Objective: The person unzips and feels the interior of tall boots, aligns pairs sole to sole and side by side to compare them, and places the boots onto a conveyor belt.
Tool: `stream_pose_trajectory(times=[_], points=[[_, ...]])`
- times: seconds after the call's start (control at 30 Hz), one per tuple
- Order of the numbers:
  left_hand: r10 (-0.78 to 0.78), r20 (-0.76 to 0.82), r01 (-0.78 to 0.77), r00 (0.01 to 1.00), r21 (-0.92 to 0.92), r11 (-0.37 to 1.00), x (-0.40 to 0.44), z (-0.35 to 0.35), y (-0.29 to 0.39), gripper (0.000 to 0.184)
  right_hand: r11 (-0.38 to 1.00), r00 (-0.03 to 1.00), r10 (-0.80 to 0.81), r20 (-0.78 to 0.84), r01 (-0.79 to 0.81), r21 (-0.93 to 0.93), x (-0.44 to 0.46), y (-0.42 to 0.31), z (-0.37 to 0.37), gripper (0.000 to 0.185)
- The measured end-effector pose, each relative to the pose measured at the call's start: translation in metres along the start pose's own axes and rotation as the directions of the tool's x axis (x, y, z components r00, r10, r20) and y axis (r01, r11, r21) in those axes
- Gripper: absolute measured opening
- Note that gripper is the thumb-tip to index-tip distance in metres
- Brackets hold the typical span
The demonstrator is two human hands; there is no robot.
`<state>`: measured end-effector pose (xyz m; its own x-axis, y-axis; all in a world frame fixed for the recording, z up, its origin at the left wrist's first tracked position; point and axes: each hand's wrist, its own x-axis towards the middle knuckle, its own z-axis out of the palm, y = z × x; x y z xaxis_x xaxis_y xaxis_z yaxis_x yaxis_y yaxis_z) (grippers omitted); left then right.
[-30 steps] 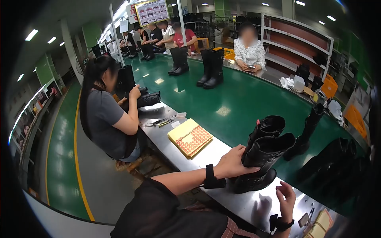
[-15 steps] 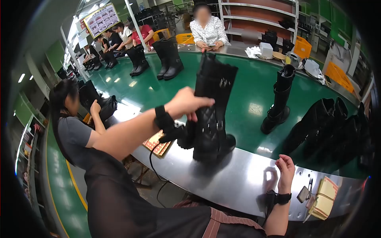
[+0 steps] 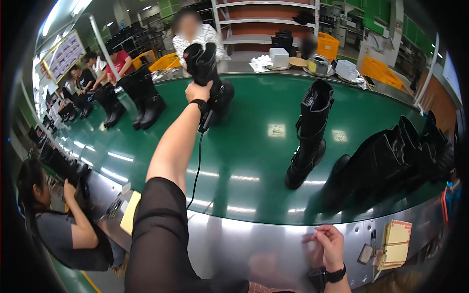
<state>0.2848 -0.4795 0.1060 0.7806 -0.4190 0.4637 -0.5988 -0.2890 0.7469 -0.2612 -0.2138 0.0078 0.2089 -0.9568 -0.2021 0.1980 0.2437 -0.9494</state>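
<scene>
My left hand (image 3: 198,92) stretches far out over the green work surface, its fingers closed around the shafts of a pair of black boots (image 3: 222,95). The boots are upright, and their lower part is blurred. A black device with a cable is strapped at my left wrist. Close to me, my right hand (image 3: 331,246) hovers above the metal edge (image 3: 244,239) with loosely curled fingers slightly apart and nothing visible in them. A black buckled boot (image 3: 311,132) stands on the green surface between my hands and a cluster of dark boots (image 3: 386,166) on the right.
A notepad (image 3: 395,241) lies by a pen and a small dark object at the right. Yellow paper (image 3: 130,212) is on the metal edge at left. A co-worker (image 3: 63,229) handles boots there; another person (image 3: 195,36) sits opposite. More boots (image 3: 144,97) stand farther left.
My left hand has carried the boots from near the metal edge outward across the green surface. The view has turned, and my right hand stays near the metal edge.
</scene>
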Motion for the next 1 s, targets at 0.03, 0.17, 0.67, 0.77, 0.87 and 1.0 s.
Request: stream_pose_trajectory(times=[0.03, 0.17, 0.67, 0.77, 0.87, 1.0], points=[[-0.112, 0.097, 0.108, 0.989, 0.046, 0.993, -0.005, 0.009, -0.007, 0.034, 0.999, 1.0, 0.007, 0.0, -0.007, -0.045, 0.001, 0.002, -0.001, 0.011], [0.06, -0.037, -0.06, 0.998, 0.007, 0.998, 0.012, 0.077, -0.064, 0.039, 0.996, 0.999, 0.03, 0.012, -0.029, -0.085, 0.002, 0.004, 0.003, 0.01], [0.106, 0.097, -0.104, 0.99, -0.031, 0.994, -0.047, -0.013, 0.021, 0.059, 0.997, 0.995, 0.017, 0.094, -0.01, -0.071, 0.007, 0.011, 0.0, 0.014], [0.551, 0.101, -0.434, 0.828, -0.505, 0.746, -0.133, -0.088, 0.105, 0.045, 0.996, 0.995, -0.007, 0.104, 0.016, -0.085, 0.007, 0.012, -0.001, 0.014], [0.882, 0.036, -0.761, 0.471, -0.489, 0.426, -0.202, -0.144, 0.17, 0.054, 0.995, 0.993, -0.02, 0.117, 0.031, -0.091, 0.008, 0.014, -0.002, 0.015], [0.838, 0.489, -0.761, 0.244, -0.439, 0.477, -0.25, -0.165, 0.222, 0.078, 0.997, 0.988, -0.039, 0.148, 0.047, -0.052, 0.008, 0.015, -0.005, 0.016]])
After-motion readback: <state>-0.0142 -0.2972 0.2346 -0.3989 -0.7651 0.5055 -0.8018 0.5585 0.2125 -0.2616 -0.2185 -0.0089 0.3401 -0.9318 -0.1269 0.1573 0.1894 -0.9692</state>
